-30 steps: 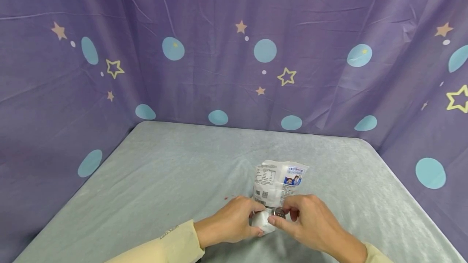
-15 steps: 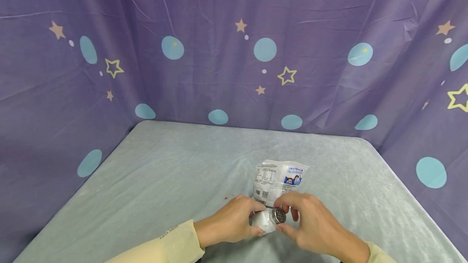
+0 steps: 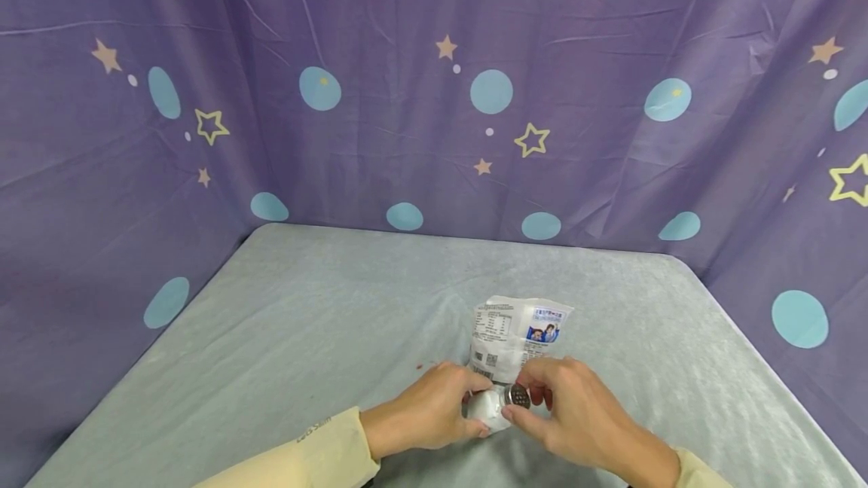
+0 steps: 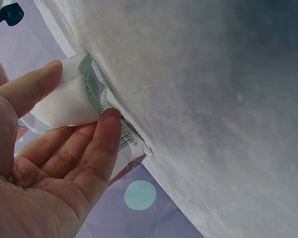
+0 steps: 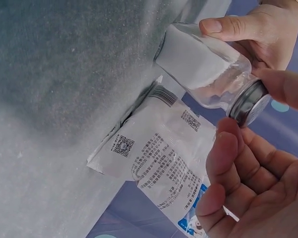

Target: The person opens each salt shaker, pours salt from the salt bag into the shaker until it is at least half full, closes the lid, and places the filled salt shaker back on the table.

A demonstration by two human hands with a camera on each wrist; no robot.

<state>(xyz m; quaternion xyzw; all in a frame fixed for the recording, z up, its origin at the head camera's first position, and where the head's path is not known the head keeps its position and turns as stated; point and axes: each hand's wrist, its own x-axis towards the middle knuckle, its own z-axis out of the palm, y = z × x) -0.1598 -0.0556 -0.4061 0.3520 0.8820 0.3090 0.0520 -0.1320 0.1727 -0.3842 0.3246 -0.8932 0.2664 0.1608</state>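
Note:
A clear glass shaker (image 5: 196,59), part filled with white powder, stands on the cloth-covered table, its lid (image 5: 249,103) metal and pierced with small holes. My left hand (image 3: 441,407) grips the shaker's body, thumb on one side and fingers on the other, as the left wrist view also shows. The right hand (image 3: 573,413) pinches the lid's rim between thumb and fingers. Just behind the shaker stands a white printed pouch (image 3: 508,341) with barcodes and a blue picture; its lower right part is hidden by the right hand in the head view.
The table (image 3: 353,285) has a pale grey-green cloth. Small red marks (image 3: 419,367) show on it left of the pouch. A purple curtain (image 3: 407,96) with stars and blue dots encloses the back and both sides.
The right thumb moved down off the lid's front, baring its pierced top, then came back up against the rim. Left hand, shaker and pouch have stayed in place.

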